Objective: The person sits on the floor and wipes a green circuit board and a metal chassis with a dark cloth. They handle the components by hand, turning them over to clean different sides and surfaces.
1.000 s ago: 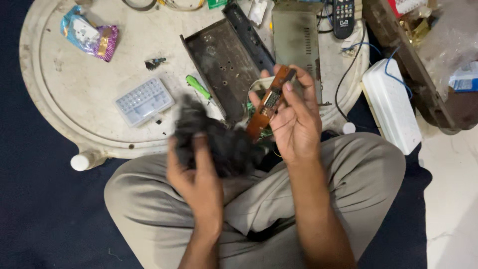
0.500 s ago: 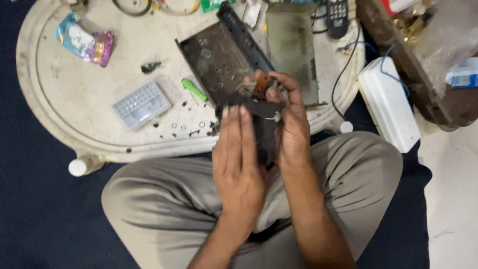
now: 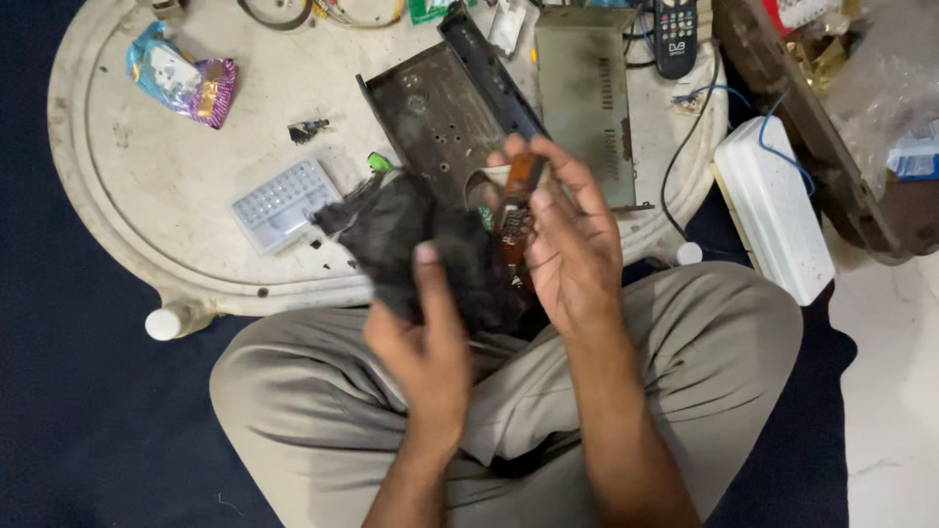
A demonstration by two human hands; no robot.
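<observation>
My left hand [image 3: 425, 337] grips a crumpled black cloth [image 3: 411, 235] above my lap, thumb pressed on top of it. My right hand [image 3: 572, 244] holds a narrow brown circuit board [image 3: 515, 200] upright between fingers and thumb, right beside the cloth, which touches the board's lower part. Both hands hover over the near edge of the round white table [image 3: 147, 166]. My crossed legs in grey trousers [image 3: 704, 342] lie below.
On the table lie an open dark metal device chassis [image 3: 430, 112], its grey metal cover [image 3: 587, 88], a small white keypad [image 3: 284, 203], a colourful wrapper [image 3: 181, 78], a green tool handle [image 3: 380, 162] and a remote control [image 3: 676, 34]. A white box [image 3: 773, 220] with a blue wire sits at right.
My left hand has pulled back from over the board and dropped lower left with the cloth. The right hand still holds the board, now uncovered and upright.
</observation>
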